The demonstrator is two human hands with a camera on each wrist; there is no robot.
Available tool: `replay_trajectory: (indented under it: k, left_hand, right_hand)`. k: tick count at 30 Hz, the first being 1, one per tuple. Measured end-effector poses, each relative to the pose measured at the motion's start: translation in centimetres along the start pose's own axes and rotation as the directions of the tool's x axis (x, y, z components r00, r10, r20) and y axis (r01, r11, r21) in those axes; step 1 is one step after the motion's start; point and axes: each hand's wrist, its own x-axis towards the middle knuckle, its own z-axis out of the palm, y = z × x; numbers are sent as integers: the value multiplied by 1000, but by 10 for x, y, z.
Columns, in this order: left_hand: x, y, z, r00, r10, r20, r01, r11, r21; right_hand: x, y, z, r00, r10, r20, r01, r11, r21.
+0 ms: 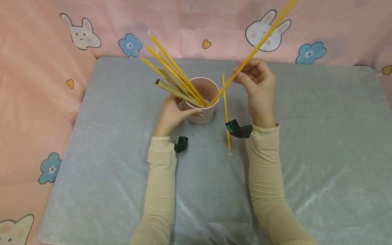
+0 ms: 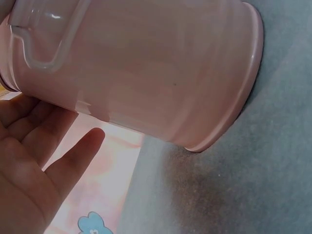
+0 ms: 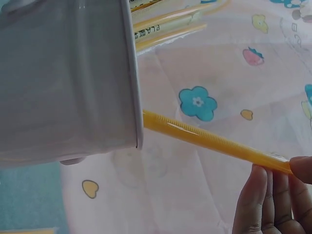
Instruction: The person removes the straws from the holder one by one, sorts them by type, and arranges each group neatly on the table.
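A small pink metal bucket (image 1: 200, 118) stands on the table, leaning a little in the left wrist view. My left hand (image 1: 171, 115) holds it at the left side, thumb across the front near the rim and fingers behind. Several straws lean out of it to the left: yellow ones (image 1: 175, 66) in clear wrap and a paper-wrapped one (image 1: 171, 90) with dark print. Between thumb and fingers, my right hand (image 1: 260, 85) pinches another yellow drinking straw (image 1: 260, 43), whose lower end is inside the bucket at its right rim. In the right wrist view this straw (image 3: 204, 139) slants away from the rim.
Just right of the bucket, one more wrapped yellow straw (image 1: 226, 102) lies on the grey cloth-covered table (image 1: 116, 153), partly behind the black right wrist camera (image 1: 238, 129). A pink curtain (image 1: 196, 30) with rabbits and flowers hangs behind and to the left.
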Motion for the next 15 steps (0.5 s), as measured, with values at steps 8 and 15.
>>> replay_trajectory:
  k: [8,15]
  left_hand:
    - [-1,0,-1,1000,5,3,-5,1000,7]
    - [-1,1,-1,1000,-9,7,9,1000,0]
  right_hand:
    - [0,-5,-2,998,-34,-60,36,999,31]
    - [1,-11,-8,991,7,-137,12,990,137]
